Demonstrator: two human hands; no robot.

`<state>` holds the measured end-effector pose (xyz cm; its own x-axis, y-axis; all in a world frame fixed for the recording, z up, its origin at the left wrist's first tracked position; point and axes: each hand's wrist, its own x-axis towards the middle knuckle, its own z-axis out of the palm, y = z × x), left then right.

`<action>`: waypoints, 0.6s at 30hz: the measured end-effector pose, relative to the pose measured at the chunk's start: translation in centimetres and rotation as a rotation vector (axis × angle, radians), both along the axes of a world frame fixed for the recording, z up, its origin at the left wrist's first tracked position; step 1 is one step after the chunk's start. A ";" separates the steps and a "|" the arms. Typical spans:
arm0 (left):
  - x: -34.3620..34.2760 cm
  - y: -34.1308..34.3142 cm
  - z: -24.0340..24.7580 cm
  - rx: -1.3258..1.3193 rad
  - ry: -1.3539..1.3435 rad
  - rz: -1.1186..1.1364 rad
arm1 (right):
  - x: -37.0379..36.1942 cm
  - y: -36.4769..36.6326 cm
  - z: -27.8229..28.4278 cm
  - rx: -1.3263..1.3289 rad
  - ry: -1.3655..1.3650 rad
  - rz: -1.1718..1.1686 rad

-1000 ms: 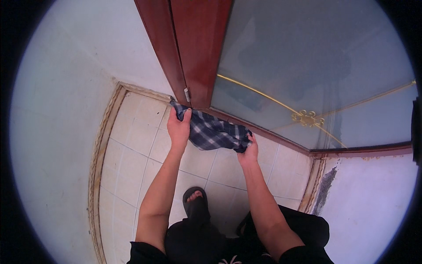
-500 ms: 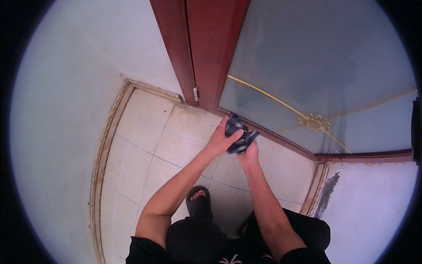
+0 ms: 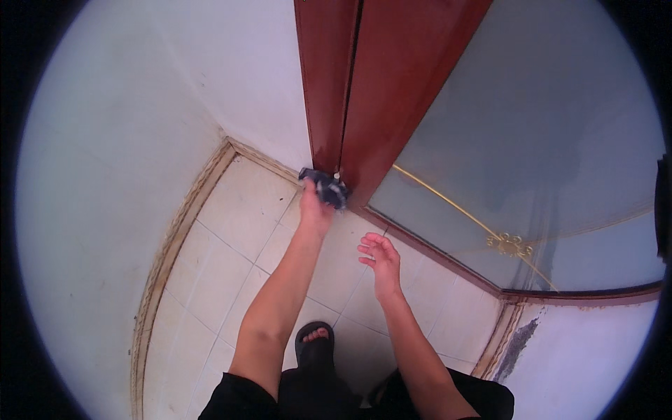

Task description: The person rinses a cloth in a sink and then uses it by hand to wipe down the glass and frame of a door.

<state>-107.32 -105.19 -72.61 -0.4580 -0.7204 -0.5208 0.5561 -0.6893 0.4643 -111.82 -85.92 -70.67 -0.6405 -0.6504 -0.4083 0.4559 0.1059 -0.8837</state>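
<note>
A dark, patterned cloth [image 3: 330, 190] is bunched in my left hand [image 3: 313, 204], whose fingers are closed around it. It lies against the foot of the red-brown door frame [image 3: 322, 105], just below a small metal hinge [image 3: 337, 176]. To the right, my right hand [image 3: 381, 255] hovers over the tiles with bent, parted fingers and nothing in it. Beside it stands the red-brown door [image 3: 402, 77], with a frosted glass panel [image 3: 532, 119] and a gold flower ornament [image 3: 509, 245].
White walls [image 3: 238, 77] rise at the left and far side, edged by a beige patterned skirting [image 3: 178, 224]. Below are pale floor tiles [image 3: 238, 217]. My foot in a black slipper [image 3: 315, 339] is planted near my arms. The lower right wall has a dark, peeling patch [image 3: 519, 350].
Both hands held the cloth before. My right hand has let go and dropped back, while my left hand has carried the cloth left to the frame's foot. The view has shifted too.
</note>
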 end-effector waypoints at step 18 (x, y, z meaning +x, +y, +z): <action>-4.3 6.9 5.8 -1.380 -0.863 0.110 | 1.1 -1.0 1.5 -0.032 -0.051 0.031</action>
